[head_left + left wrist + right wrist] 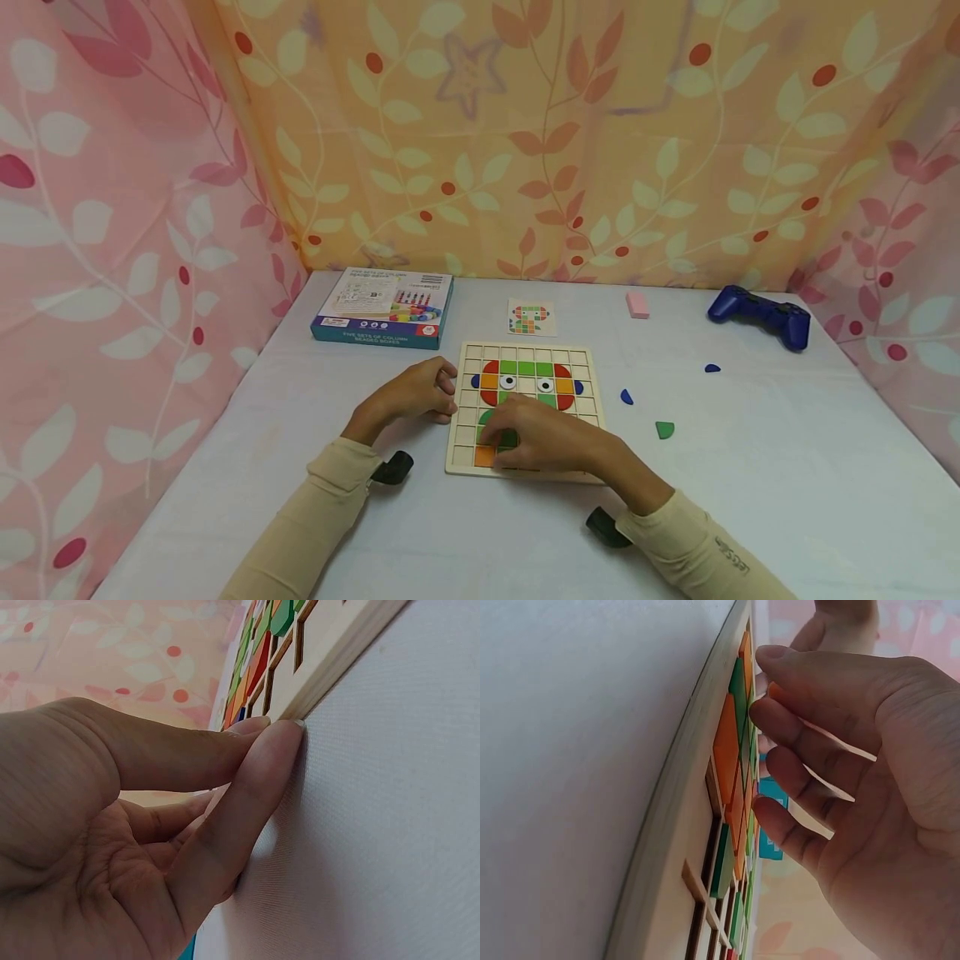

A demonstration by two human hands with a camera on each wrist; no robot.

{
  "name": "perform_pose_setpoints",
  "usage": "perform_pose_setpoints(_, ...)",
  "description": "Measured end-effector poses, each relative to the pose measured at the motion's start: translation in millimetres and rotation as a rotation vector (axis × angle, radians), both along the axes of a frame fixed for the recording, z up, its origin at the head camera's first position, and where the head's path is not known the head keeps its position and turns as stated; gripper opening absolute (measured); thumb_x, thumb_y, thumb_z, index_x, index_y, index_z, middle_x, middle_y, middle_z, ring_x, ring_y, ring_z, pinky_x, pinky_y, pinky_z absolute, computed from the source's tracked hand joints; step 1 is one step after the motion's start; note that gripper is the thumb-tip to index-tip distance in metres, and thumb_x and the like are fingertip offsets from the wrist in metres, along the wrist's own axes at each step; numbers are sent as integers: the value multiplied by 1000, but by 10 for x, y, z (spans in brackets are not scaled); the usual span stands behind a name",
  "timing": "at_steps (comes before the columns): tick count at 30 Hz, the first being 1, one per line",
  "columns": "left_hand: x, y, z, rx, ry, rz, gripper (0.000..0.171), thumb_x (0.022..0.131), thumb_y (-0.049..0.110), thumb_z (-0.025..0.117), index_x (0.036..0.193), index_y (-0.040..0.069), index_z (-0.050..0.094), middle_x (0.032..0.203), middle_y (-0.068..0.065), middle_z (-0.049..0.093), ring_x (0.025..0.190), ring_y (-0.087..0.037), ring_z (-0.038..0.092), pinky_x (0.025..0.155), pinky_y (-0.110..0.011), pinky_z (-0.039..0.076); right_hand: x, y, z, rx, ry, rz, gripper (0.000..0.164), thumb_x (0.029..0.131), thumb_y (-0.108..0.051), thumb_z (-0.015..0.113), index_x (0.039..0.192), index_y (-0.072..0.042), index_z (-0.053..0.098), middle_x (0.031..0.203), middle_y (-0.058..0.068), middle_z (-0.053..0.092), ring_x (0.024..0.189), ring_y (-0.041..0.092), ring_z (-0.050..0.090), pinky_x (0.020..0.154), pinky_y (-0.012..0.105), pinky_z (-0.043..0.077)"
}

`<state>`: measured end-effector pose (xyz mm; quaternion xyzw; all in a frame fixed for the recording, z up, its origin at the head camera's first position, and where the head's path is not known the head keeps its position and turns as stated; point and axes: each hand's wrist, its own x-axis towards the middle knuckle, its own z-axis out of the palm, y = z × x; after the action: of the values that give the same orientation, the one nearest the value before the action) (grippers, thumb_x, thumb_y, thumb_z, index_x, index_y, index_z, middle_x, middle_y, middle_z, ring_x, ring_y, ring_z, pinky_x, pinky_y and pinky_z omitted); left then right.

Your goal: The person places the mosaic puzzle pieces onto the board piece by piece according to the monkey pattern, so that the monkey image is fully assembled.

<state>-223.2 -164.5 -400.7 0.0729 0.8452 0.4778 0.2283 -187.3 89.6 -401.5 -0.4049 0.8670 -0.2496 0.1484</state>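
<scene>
My left hand (420, 392) is at the left edge of a wooden grid board (461, 400). In the left wrist view its thumb and a finger pinch the board's rim (330, 682). Over the lower left of the board, my right hand (543, 432) bends its fingers down and hides several tiles. An orange piece (773, 691) shows between its thumb and index finger, just above the board's surface, mostly covered by them. On the board, red, green, orange and blue pieces with two eye tiles (507, 382) form a face. An orange tile (484, 457) lies at its lower left.
A pattern card (532, 317) lies behind the board, with a boxed toy set (382, 307) to its left. Right of the board are two blue pieces (627, 397) and a green piece (665, 430). Farther back are a pink block (637, 305) and a blue game controller (759, 317).
</scene>
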Motion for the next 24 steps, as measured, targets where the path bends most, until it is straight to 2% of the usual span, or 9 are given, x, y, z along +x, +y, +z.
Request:
perform_pose_setpoints(7, -4, 14, 3, -11, -19, 17, 57, 92, -2, 75, 143, -2, 50, 115, -15, 59, 83, -19, 66, 76, -26, 63, -3, 178, 34, -2, -40, -49, 27, 94, -27, 80, 121, -24, 79, 111, -16, 71, 110, 10, 57, 99, 32, 54)
perform_pose_setpoints(13, 0, 18, 4, -31, -13, 22, 57, 92, -2, 76, 143, -2, 50, 115, -15, 59, 85, -20, 66, 77, -26, 63, -43, 486, 32, -29, -17, -101, 26, 94, -25, 81, 120, -21, 79, 112, -12, 71, 107, 12, 60, 97, 37, 56)
perform_pose_setpoints(18, -3, 14, 0, -38, -9, 24, 57, 92, -1, 76, 143, -2, 51, 115, -15, 59, 85, -19, 65, 77, -26, 62, -58, 794, 39, -42, -25, -195, 25, 93, -25, 82, 117, -22, 79, 112, -10, 70, 106, 17, 58, 95, 39, 54)
perform_pose_setpoints(24, -15, 6, -15, -38, -8, 19, 58, 91, 0, 76, 143, -1, 51, 116, -14, 59, 85, -19, 65, 77, -26, 62, -73, 1188, 37, -40, -42, -312, 30, 91, -27, 84, 119, -21, 78, 107, -8, 69, 101, 18, 58, 85, 31, 52)
